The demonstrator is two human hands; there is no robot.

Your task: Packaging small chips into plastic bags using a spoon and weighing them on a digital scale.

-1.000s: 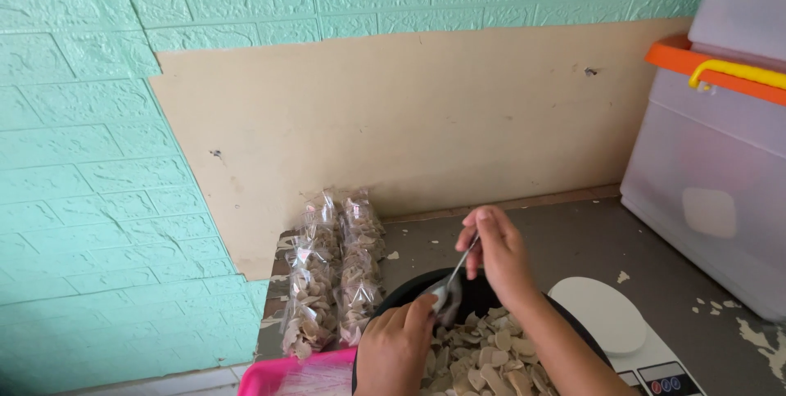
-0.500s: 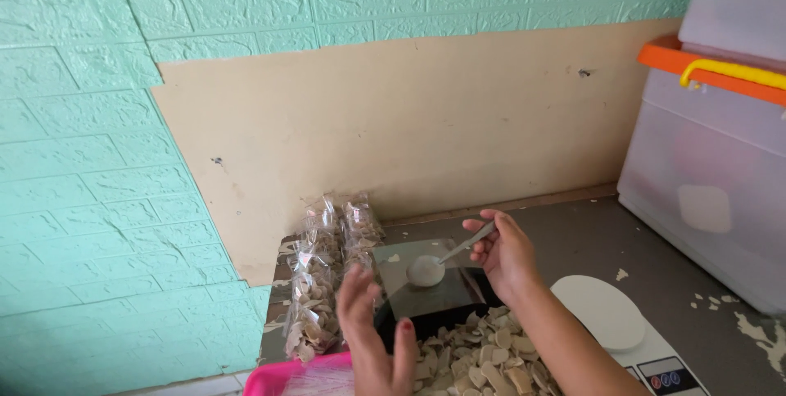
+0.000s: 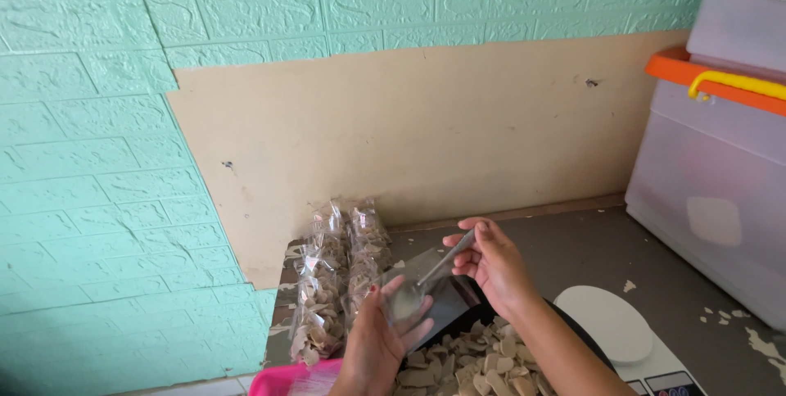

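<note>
My left hand [image 3: 378, 345] holds a small clear plastic bag [image 3: 426, 294] open and upright. My right hand [image 3: 494, 263] grips a metal spoon [image 3: 426, 281] by its handle, and the spoon's bowl sits inside the bag's mouth. Just below the hands lies a dark bowl [image 3: 473, 322] filled with pale beige chips [image 3: 483, 363]. To the left stand several filled, sealed clear bags of chips [image 3: 332, 277] in two rows against the wall.
A white kitchen scale [image 3: 614, 330] lies at the lower right on the grey floor. A translucent storage box with an orange lid and yellow handle [image 3: 720, 158] stands at the right. A pink container edge [image 3: 286, 380] shows at the bottom. Crumbs dot the floor.
The spoon rose out of the bowl of chips, and my left hand lifted the clear bag. The spoon's bowl is now inside the bag's mouth.
</note>
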